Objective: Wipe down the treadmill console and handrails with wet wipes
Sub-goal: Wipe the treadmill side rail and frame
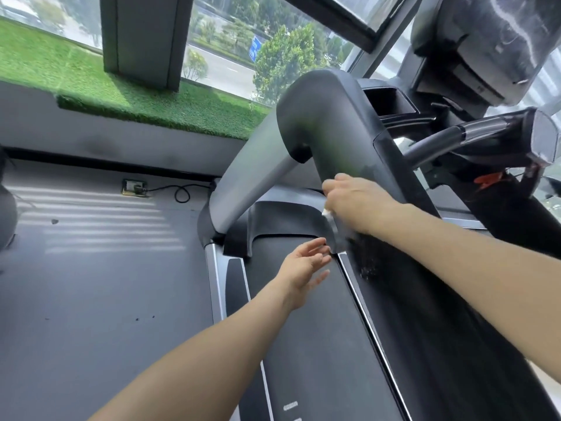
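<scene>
Gripping the handrail (pixel 334 138), your right hand (pixel 355 202) hides most of the wet wipe (pixel 329 214); your left hand (pixel 303 268) hovers spread.

Right grip (pixel 353 199) curled, arm extended; left grip (pixel 305 264) open, fingers spread.

The grey floor (pixel 91 284) carries the treadmill (pixel 303 344), whose silver upright (pixel 243 183) rises from the base near the window wall. A small floor socket (pixel 135 187) sits in the floor beside it, with a black cable (pixel 179 192) looping along the floor toward the treadmill's base. Striped sunlight falls across the floor.
</scene>
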A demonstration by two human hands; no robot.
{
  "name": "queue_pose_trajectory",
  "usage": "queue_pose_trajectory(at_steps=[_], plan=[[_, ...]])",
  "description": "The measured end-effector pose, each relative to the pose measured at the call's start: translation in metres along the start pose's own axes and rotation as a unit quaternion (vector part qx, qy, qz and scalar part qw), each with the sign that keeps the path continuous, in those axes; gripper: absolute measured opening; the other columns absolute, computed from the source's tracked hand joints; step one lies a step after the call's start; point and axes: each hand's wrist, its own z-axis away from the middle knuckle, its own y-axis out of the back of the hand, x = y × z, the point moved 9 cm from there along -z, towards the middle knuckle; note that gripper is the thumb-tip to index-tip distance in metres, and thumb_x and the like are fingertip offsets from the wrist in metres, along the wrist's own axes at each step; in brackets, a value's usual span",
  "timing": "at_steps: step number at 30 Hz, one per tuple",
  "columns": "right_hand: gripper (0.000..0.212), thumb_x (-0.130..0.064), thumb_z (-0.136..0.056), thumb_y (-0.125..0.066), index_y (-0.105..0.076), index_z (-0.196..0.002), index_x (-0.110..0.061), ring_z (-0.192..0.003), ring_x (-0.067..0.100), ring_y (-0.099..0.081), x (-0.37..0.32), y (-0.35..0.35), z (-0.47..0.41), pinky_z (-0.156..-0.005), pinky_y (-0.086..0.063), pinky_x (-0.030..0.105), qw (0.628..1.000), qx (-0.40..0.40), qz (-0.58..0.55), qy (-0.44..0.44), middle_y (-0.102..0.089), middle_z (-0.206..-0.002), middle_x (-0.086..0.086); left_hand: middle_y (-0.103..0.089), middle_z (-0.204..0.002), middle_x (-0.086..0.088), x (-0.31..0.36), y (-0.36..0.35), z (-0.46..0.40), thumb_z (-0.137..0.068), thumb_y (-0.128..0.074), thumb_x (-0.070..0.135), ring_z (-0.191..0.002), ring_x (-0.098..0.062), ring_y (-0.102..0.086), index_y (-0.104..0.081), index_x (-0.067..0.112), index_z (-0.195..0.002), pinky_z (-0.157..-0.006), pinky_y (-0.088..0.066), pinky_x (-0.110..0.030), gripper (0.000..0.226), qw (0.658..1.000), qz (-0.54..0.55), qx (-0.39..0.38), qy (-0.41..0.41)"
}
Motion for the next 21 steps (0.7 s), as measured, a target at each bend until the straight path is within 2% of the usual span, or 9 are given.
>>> queue_pose_trajectory(at_steps=[2,7,10,14,17,19,21], plan=[[0.027,-0.007,-0.096,-0.04,-0.061,-0.113,-0.011,-0.116,0.02,-0.041,0.014,0.006,-0.019,-0.072,-0.028,0.024,0.999,0.033,0.036,-0.01,-0.05,-0.121,0.002,-0.064,-0.105,0.003,0.001,0.001,-0.007,-0.094,-0.05,-0.002,-0.097,-0.012,-0.06,-0.063,0.022,-0.102,-0.084,-0.049,-0.027,0.029,1.0,0.008,0.001,0.0],[0.033,0.002,-0.09,-0.043,-0.061,-0.114,-0.012,-0.112,0.024,-0.053,0.027,-0.012,-0.02,-0.071,-0.037,0.03,0.999,0.002,0.017,-0.051,-0.057,-0.12,0.003,-0.063,-0.107,0.003,-0.01,-0.013,-0.016,-0.094,-0.048,-0.004,-0.102,-0.015,-0.058,-0.063,0.018,-0.106,-0.094,-0.047,-0.032,0.029,1.0,0.016,-0.002,0.009],[0.031,-0.003,-0.09,-0.047,-0.063,-0.115,-0.014,-0.106,0.028,-0.059,0.017,-0.024,0.0,-0.074,-0.043,0.031,0.999,-0.02,0.011,-0.043,-0.06,-0.118,0.006,-0.064,-0.106,0.004,-0.022,-0.025,-0.011,-0.095,-0.045,-0.004,-0.092,-0.011,-0.059,-0.064,0.022,-0.1,-0.087,-0.048,-0.031,0.032,1.0,0.014,-0.005,0.019],[0.026,-0.007,-0.09,-0.049,-0.065,-0.108,-0.016,-0.102,0.024,-0.061,-0.008,-0.034,0.036,-0.069,-0.04,0.027,0.999,-0.032,0.02,0.0,-0.063,-0.114,0.005,-0.066,-0.095,0.007,-0.032,-0.035,0.006,-0.096,-0.039,-0.006,-0.079,-0.009,-0.059,-0.062,0.023,-0.1,-0.08,-0.047,-0.03,0.038,1.0,0.014,-0.007,0.007],[0.026,-0.008,-0.089,-0.05,-0.065,-0.108,-0.018,-0.105,0.022,-0.06,-0.026,-0.038,0.066,-0.068,-0.039,0.026,0.999,-0.039,0.02,0.023,-0.063,-0.115,0.002,-0.066,-0.091,0.005,-0.044,-0.039,0.019,-0.095,-0.036,-0.008,-0.08,-0.01,-0.059,-0.061,0.022,-0.109,-0.077,-0.048,-0.03,0.041,1.0,0.014,-0.01,0.001],[0.026,-0.007,-0.09,-0.049,-0.064,-0.107,-0.019,-0.106,0.02,-0.059,-0.039,-0.044,0.087,-0.068,-0.039,0.026,0.998,-0.049,0.02,0.041,-0.063,-0.114,0.0,-0.067,-0.099,0.002,-0.052,-0.04,0.028,-0.094,-0.037,-0.008,-0.087,-0.013,-0.061,-0.06,0.02,-0.119,-0.081,-0.049,-0.031,0.044,1.0,0.006,-0.01,-0.001],[0.026,-0.007,-0.092,-0.046,-0.063,-0.109,-0.018,-0.108,0.02,-0.058,-0.051,-0.05,0.107,-0.069,-0.038,0.026,0.996,-0.069,0.015,0.054,-0.062,-0.116,0.001,-0.066,-0.115,-0.003,-0.057,-0.04,0.035,-0.092,-0.04,-0.009,-0.093,-0.016,-0.062,-0.058,0.019,-0.125,-0.081,-0.052,-0.031,0.047,1.0,0.003,-0.011,-0.004]])
